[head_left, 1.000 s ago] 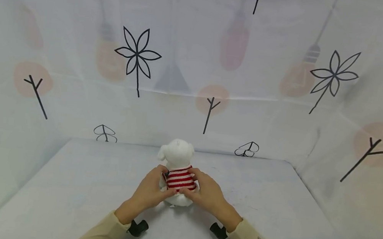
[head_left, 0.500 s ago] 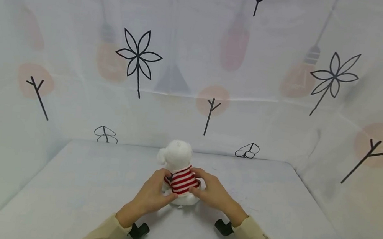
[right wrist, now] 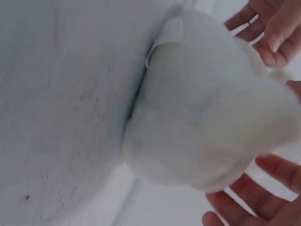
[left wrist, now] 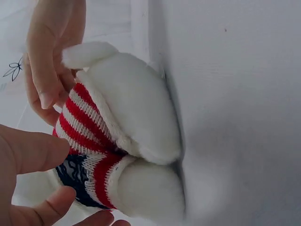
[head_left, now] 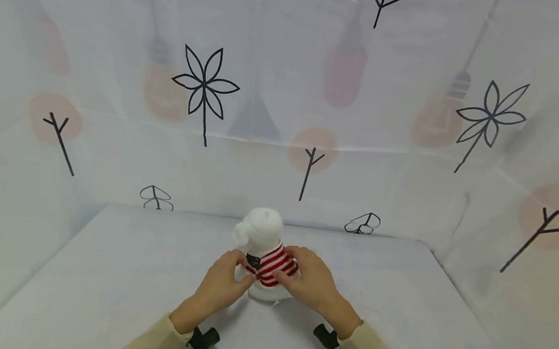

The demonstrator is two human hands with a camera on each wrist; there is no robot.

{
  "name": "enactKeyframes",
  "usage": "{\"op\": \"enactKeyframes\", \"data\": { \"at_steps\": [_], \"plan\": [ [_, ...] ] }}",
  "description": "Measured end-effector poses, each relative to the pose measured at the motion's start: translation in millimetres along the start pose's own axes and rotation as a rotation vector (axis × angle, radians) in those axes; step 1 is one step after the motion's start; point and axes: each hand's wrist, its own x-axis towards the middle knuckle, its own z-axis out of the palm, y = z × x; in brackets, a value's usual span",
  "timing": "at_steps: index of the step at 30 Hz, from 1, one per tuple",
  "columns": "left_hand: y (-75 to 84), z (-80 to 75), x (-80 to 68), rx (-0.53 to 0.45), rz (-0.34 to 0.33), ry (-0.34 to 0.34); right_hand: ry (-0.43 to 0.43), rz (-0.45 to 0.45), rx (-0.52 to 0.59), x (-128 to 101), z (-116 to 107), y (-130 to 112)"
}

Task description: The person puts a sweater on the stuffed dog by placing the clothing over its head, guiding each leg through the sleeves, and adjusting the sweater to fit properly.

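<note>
A white plush toy (head_left: 265, 234) in a red-and-white striped sweater (head_left: 275, 261) sits upright on the white table (head_left: 122, 283), its back turned towards me. My left hand (head_left: 219, 285) holds its left side, fingertips on the sweater by a dark patch. My right hand (head_left: 311, 284) grips the right side, fingers curled on the stripes. In the left wrist view the toy (left wrist: 136, 122) shows its white underside, with my left hand (left wrist: 28, 155) at the lower left. In the right wrist view the toy (right wrist: 207, 122) fills the frame, with my right hand (right wrist: 254, 197) below it.
A pale printed cloth (head_left: 207, 89) with flowers, twigs and bulbs forms walls behind and at both sides of the table. Black camera mounts (head_left: 203, 338) sit on both wrists. The table edges meet the cloth at the back and sides.
The toy has turned a little between my hands, so a dark patch of the sweater now shows on its left. Both hands shifted slightly with it and kept their hold.
</note>
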Motion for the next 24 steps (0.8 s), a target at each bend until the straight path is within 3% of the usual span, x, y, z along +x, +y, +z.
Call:
{"op": "enactKeyframes", "data": {
  "at_steps": [5, 11, 16, 24],
  "plan": [
    [-1.8, 0.3, 0.4, -0.033, 0.0, -0.044, 0.038, -0.001, -0.173, -4.1, 7.1, -8.9],
    [-1.1, 1.1, -1.1, -0.014, 0.017, -0.074, 0.013, 0.003, -0.126, -5.0, 7.7, -9.3],
    [2.3, 2.6, -2.3, -0.011, 0.037, -0.108, -0.015, -0.034, -0.068, -0.8, 6.5, 3.8],
    [14.6, 5.7, -6.5, -0.071, 0.093, -0.263, -0.01, -0.126, -0.031, 7.8, -2.7, 33.0]
  ]
}}
